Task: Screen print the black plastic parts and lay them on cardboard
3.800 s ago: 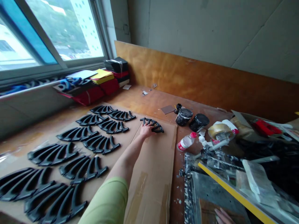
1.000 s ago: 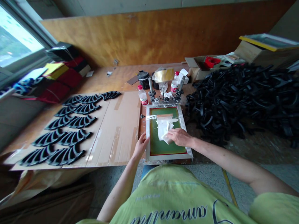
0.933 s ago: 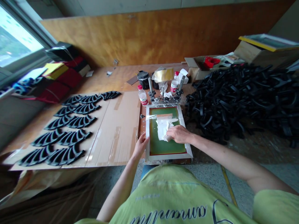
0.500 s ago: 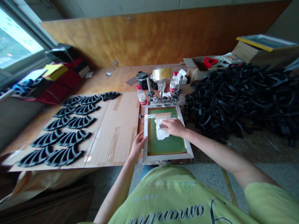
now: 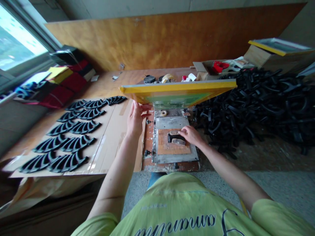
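Note:
A screen-printing frame with yellow edges is tilted up over the metal base plate. Under its left side is my left hand, fingers stretched and apart; whether they touch the frame I cannot tell. My right hand pinches the right end of a black curved plastic part, which lies on a brown board on the base plate. A small tape roll sits at the plate's back.
Rows of black curved parts lie on cardboard to the left. A big heap of loose black parts covers the right side. Behind the frame are a dark tub and an open carton.
The frame has swung up from lying flat, exposing the base plate and black part. My left hand has moved forward; my right hand has let go of the white cloth and taken the part.

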A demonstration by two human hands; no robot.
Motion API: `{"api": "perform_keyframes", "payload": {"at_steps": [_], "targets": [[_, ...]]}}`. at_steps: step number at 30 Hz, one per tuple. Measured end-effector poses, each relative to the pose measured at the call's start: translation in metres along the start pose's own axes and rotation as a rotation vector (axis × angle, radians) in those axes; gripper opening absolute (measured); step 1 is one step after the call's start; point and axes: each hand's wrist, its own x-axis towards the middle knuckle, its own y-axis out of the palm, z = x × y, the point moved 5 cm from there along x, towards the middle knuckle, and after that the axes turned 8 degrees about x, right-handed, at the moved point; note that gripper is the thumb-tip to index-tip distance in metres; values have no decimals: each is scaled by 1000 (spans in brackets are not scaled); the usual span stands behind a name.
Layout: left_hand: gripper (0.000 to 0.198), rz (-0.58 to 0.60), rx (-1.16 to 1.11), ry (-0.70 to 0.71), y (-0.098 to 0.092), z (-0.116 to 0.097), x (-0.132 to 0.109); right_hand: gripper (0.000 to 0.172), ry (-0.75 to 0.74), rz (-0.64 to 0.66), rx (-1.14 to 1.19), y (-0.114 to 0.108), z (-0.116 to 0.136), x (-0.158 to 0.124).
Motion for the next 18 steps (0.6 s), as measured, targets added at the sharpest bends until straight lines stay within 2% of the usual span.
{"api": "perform_keyframes", "payload": {"at_steps": [2, 4, 6, 8, 10, 11, 13, 15, 16, 18], "targets": [[47, -44, -30, 0, 0, 4, -3, 24, -40, 77, -101, 28, 17, -13], [52, -73, -42, -57, -1, 24, -28, 19, 32, 115, -166, 40, 26, -18], [60, 23, -10, -252, 7, 62, -69, 15, 135, 118, -139, 42, 33, -20], [67, 306, 39, -623, 27, 108, -123, 17, 153, 70, -77, 42, 48, -26], [63, 351, -68, -804, 40, 136, -164, 17, 41, 36, -38, 47, 74, -38], [59, 324, -139, -844, 43, 145, -175, 17, -54, 45, -29, 50, 89, -45], [49, 222, -234, -858, 41, 154, -178, 15, -250, 86, -4, 54, 109, -59], [43, 137, -174, -831, 20, 160, -164, 14, -349, 102, 15, 44, 104, -70], [43, 107, -81, -793, 3, 162, -153, 14, -337, 92, 0, 33, 90, -73], [45, 64, 203, -688, -40, 167, -128, 19, -196, 53, -108, 3, 40, -77]]}}
